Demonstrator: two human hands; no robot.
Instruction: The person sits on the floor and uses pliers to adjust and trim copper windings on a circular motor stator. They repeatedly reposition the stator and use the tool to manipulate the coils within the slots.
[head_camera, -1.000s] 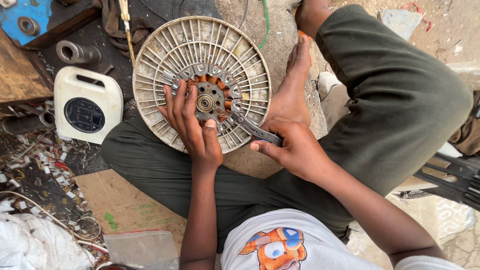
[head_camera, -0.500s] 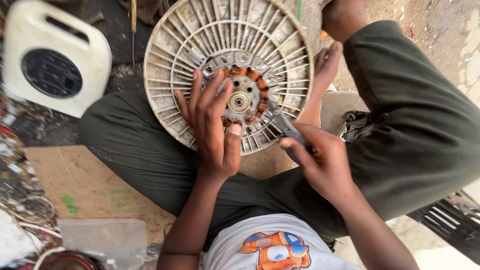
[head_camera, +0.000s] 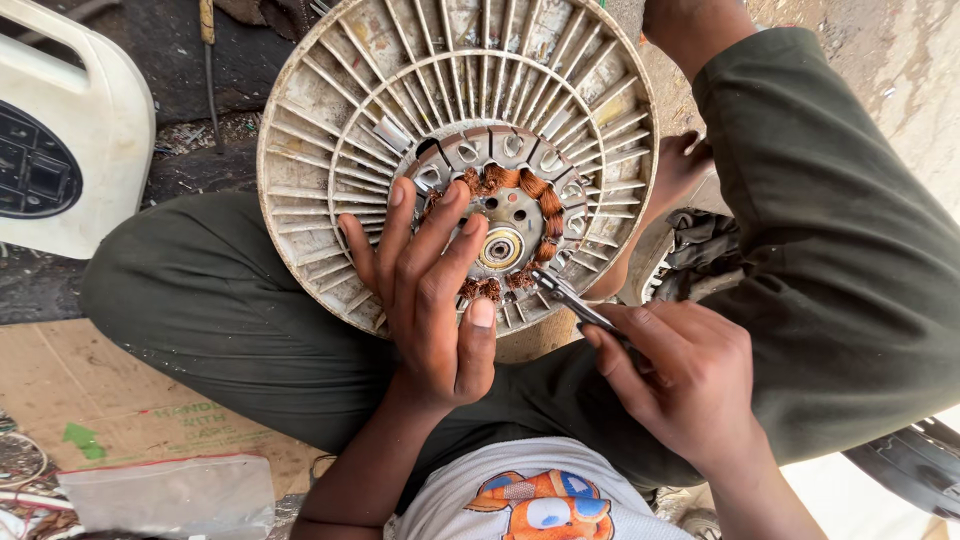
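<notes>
A round, dirty white ribbed motor housing (head_camera: 330, 130) rests against my legs, with copper windings (head_camera: 520, 185) ringed around a central bearing (head_camera: 500, 247). My left hand (head_camera: 430, 290) lies flat on the housing, fingers spread over the lower left windings, thumb by the bottom coils. My right hand (head_camera: 680, 375) grips a metal plier-like tool (head_camera: 570, 298) whose tip reaches the lower right edge of the winding ring.
A white plastic casing with a dark round grille (head_camera: 60, 150) lies at the left. Brown cardboard (head_camera: 110, 400) and a clear plastic bag (head_camera: 170, 495) sit at the lower left. I sit cross-legged in dark green trousers (head_camera: 830, 250). A dark object (head_camera: 910, 465) shows at the lower right.
The view has closed in on the housing. My left hand stays pressed on the windings, and my right hand has brought the tool tip closer to the coil ring.
</notes>
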